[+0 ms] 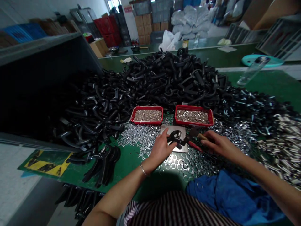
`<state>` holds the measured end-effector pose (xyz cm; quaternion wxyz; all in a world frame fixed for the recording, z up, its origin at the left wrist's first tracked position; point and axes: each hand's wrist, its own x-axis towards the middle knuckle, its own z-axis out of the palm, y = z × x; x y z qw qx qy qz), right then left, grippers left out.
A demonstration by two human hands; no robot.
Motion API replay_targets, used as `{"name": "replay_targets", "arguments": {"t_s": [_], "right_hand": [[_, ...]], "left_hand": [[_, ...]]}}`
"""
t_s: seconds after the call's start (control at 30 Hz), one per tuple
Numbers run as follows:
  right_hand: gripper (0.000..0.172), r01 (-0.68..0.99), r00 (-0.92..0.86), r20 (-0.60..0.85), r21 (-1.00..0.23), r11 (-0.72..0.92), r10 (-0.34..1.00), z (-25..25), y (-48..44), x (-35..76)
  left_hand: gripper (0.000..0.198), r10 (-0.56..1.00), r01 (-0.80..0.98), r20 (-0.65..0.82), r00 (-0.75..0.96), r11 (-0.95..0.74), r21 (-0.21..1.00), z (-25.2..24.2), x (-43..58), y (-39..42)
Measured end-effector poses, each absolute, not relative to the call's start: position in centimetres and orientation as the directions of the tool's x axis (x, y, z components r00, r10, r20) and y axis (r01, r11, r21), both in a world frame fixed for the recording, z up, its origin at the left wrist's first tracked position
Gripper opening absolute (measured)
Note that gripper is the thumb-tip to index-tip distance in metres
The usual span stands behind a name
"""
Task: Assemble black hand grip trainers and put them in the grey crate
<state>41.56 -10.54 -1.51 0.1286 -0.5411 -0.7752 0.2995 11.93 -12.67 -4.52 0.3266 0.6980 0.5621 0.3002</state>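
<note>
Head view: left hand (161, 146) steadies a black curved part (175, 136) on a small metal plate (182, 148), fingers on its far side, thumb on its near side — a narrow hold, not wide. Right hand (215, 142) is closed around the light handle of a wooden-handled tool (202, 136); its dark head is blurred, lying just right of the black curved part, contact unclear. Red-handled pliers (195, 146) lie beside the plate's right edge, between the hands. The plate sits on a green table (128, 163), near the person's body, at the front of two red trays. Left tray (147, 123) holds tiny metal pieces; right tray (192, 124) holds small, longer-looking metal pieces.

Small silver rings (135, 135) scatter left of the plate; larger rings (174, 161) spread in front of it, toward the body. Big heap of black parts (164, 78) behind the trays, running left into a tipped grey crate (88, 51). Far right — a pile of metal cylinders (285, 146). Short stack of black pieces (103, 164) at the table's left front, near yellow-and-black tape (49, 166). Blue cloth (230, 197) is bunched below the right forearm. Clear bottle (252, 71) leans on a turquoise dish (278, 63), back right. Bracelet (144, 169) on left wrist.
</note>
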Motion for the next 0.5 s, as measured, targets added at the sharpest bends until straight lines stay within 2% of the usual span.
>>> {"name": "replay_targets", "arguments": {"t_s": [0.03, 0.1, 0.17, 0.2, 0.27, 0.3, 0.4, 0.5], "right_hand": [[0.028, 0.798, -0.385, -0.095, -0.535, 0.279, 0.918, -1.8, -10.3, 43.1], [0.035, 0.856, -0.397, 0.031, -0.347, 0.383, 0.917, -2.0, -9.8, 45.4], [0.039, 0.897, -0.380, 0.168, -0.173, 0.406, 0.910, -1.9, -9.9, 46.1], [0.039, 0.907, -0.372, 0.206, -0.128, 0.402, 0.905, -1.9, -10.2, 45.8], [0.037, 0.898, -0.400, 0.190, -0.117, 0.425, 0.897, -2.1, -11.1, 44.1], [0.036, 0.884, -0.430, 0.158, -0.127, 0.450, 0.889, -2.4, -11.7, 43.0], [0.031, 0.863, -0.484, 0.076, -0.123, 0.490, 0.872, -3.8, -13.0, 39.9], [0.029, 0.865, -0.491, 0.030, -0.103, 0.492, 0.870, -4.2, -13.1, 39.0]], "left_hand": [[0.066, 0.983, 0.501, -0.001, 0.184, -0.093, 0.860, -4.3, 11.6, -12.2], [0.057, 0.986, 0.428, -0.032, 0.165, -0.042, 0.903, -4.1, 10.9, -11.4], [0.048, 0.992, 0.542, 0.033, 0.125, -0.096, 0.835, -4.2, 10.3, -11.1], [0.041, 0.990, 0.620, 0.072, 0.122, -0.133, 0.774, -4.2, 10.2, -11.2], [0.029, 0.982, 0.720, 0.107, 0.157, -0.188, 0.668, -4.5, 10.2, -11.9], [0.030, 0.978, 0.741, 0.108, 0.178, -0.206, 0.639, -4.6, 10.4, -12.4], [0.050, 0.975, 0.786, 0.118, 0.189, -0.222, 0.576, -4.9, 11.2, -13.4], [0.046, 0.975, 0.806, 0.119, 0.187, -0.221, 0.549, -5.0, 11.6, -13.0]]}}
